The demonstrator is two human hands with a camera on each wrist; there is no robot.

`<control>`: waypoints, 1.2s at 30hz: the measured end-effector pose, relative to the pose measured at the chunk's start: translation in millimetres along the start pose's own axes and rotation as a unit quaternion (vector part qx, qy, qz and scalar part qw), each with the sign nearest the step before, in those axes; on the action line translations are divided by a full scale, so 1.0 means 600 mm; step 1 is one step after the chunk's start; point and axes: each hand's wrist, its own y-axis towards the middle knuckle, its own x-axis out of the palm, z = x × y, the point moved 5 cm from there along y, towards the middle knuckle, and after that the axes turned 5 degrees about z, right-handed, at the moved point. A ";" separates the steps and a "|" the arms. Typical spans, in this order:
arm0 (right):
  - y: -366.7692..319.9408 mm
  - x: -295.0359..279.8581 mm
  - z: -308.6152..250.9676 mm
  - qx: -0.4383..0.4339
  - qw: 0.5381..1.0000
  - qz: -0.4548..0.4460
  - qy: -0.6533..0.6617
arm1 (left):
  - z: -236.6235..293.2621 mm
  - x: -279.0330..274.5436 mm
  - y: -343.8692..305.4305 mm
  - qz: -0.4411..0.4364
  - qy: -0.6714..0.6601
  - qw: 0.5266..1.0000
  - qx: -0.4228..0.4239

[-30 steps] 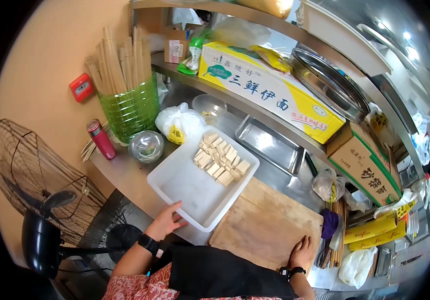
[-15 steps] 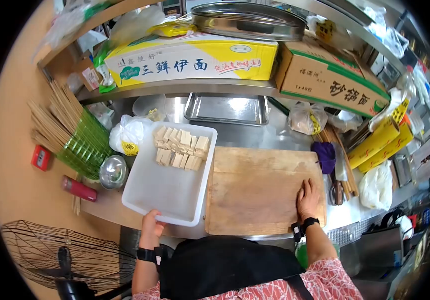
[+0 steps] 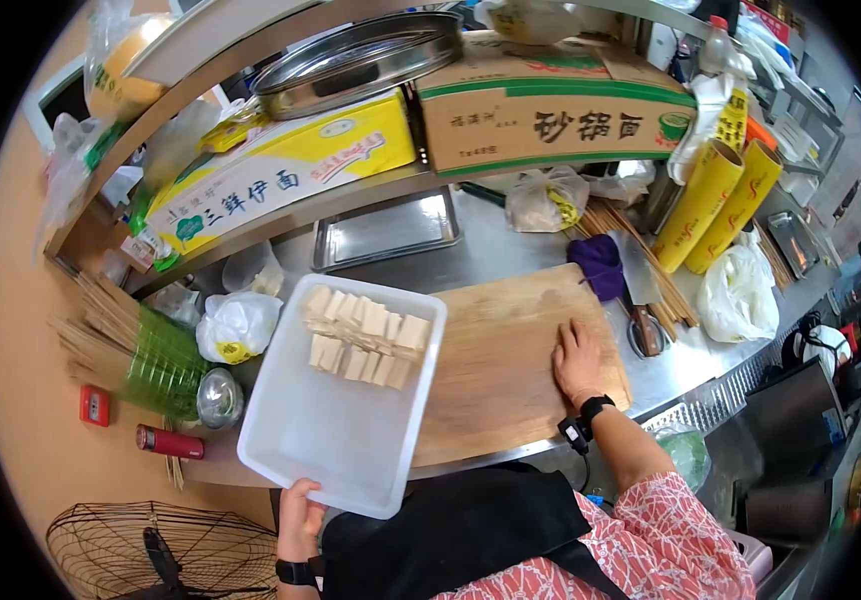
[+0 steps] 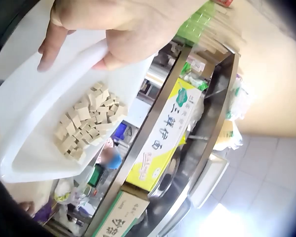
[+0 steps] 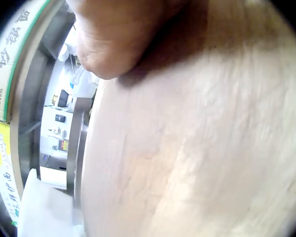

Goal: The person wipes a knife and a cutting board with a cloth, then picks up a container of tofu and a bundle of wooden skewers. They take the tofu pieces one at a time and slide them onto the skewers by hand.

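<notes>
My left hand (image 3: 300, 515) grips the near rim of a white plastic tray (image 3: 330, 440), thumb on the inner side and fingers outside, as the left wrist view shows. At the tray's far end, pale cut blocks (image 3: 365, 345) that look like tofu sit bunched in rows. The tray's right side overlaps the left edge of a wooden cutting board (image 3: 495, 345) in the head view. On the right part of that board my right hand (image 3: 576, 362) rests palm down, fingers extended, holding nothing.
A cleaver (image 3: 640, 290), scissors (image 3: 645, 330) and a purple cloth (image 3: 598, 266) lie right of the board. Behind stands a metal tray (image 3: 387, 232) under a shelf of boxes. At left are a steel bowl (image 3: 220, 398), a red flask (image 3: 170, 442) and a fan (image 3: 150, 545).
The head view has swung to the right. My left hand has gone from touching the tray's near rim to gripping it, and the tray has come nearer my body. My right hand stays on the board.
</notes>
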 end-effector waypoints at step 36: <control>0.016 -0.085 0.307 0.128 0.991 -0.011 0.027 | -0.211 0.255 0.029 -0.076 0.039 0.988 -0.129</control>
